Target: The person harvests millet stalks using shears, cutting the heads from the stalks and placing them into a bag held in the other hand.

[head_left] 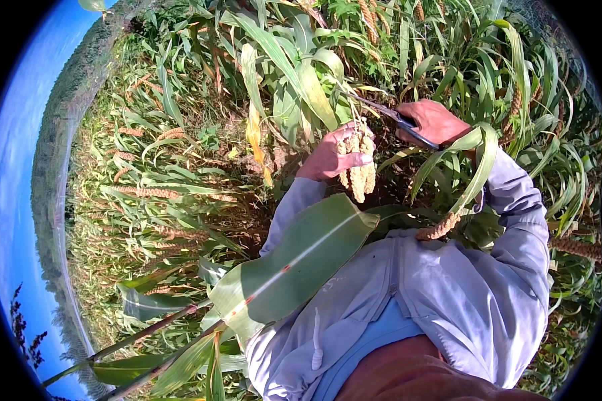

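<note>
A bunch of pale yellow, lumpy millet heads [359, 175] hangs down from my left hand [324, 157], whose fingers and thumb close round it near the stems. My right hand [436, 123] grips a pair of scissors [415, 132] with dark handles. Their blades point up and to the left and lie just above the stems in my left hand. I cannot tell whether the blades touch a stem. Long green leaves [301, 87] and a yellowed, drying leaf [255, 142] stand beside and beyond my left hand.
A broad green leaf [294, 257] crosses in front of my left forearm and jacket. Thick stalks [140, 334] slant in at the lower left. A curled leaf [483, 167] and an orange-brown millet head [439, 227] hang near my right arm. More millet [147, 192] fills the left.
</note>
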A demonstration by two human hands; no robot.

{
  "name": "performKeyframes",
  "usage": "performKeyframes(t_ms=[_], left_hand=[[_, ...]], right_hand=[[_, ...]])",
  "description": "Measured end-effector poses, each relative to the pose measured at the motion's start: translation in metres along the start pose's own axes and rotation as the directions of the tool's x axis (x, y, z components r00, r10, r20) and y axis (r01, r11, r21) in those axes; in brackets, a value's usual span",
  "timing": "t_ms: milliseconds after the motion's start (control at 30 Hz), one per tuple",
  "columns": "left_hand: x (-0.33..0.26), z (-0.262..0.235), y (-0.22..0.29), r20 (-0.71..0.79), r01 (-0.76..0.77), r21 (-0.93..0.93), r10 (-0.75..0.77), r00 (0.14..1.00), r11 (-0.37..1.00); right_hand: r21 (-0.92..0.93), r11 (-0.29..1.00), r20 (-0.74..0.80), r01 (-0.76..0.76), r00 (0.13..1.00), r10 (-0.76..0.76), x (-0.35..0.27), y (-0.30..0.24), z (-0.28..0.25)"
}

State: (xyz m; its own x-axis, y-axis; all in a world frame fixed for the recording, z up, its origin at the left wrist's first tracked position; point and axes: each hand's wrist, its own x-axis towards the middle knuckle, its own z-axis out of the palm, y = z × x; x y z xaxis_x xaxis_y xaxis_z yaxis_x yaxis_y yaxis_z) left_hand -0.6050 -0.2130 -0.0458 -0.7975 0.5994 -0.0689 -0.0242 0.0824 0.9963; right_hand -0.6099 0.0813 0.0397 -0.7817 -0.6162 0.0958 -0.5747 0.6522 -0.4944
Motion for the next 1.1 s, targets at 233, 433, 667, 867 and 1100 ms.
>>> performKeyframes(t_ms=[233, 433, 667, 867, 1100], left_hand=[[-0.018, 0.030, 0.045, 0.056, -0.148, -0.478, 0.198, 0.979, 0.866], [-0.009, 0.049, 0.045, 0.325, -0.050, -0.644, 0.332, 0.885, 0.763], [0.000, 0.164, 0.116, 0.663, 0.086, -0.462, 0.279, 0.695, 0.883], [-0.003, 0.236, 0.115, 0.734, -0.117, -0.212, 0.237, 0.636, 0.970], [-0.028, 0.232, 0.068, 0.354, -0.025, -0.422, 0.190, 0.916, 0.906]], right_hand=[[0.695, 0.697, 0.051, -0.176, 0.979, 0.197, -0.054, 0.017, 0.026], [0.826, 0.340, 0.221, -0.450, 0.813, 0.539, -0.150, -0.010, 0.037], [0.747, 0.502, -0.016, -0.437, 0.742, 0.670, -0.267, -0.036, 0.035], [0.768, 0.582, -0.189, -0.266, 0.775, 0.604, -0.282, -0.079, 0.021], [0.798, 0.482, -0.214, -0.363, 0.577, 0.788, -0.342, -0.065, 0.019]])
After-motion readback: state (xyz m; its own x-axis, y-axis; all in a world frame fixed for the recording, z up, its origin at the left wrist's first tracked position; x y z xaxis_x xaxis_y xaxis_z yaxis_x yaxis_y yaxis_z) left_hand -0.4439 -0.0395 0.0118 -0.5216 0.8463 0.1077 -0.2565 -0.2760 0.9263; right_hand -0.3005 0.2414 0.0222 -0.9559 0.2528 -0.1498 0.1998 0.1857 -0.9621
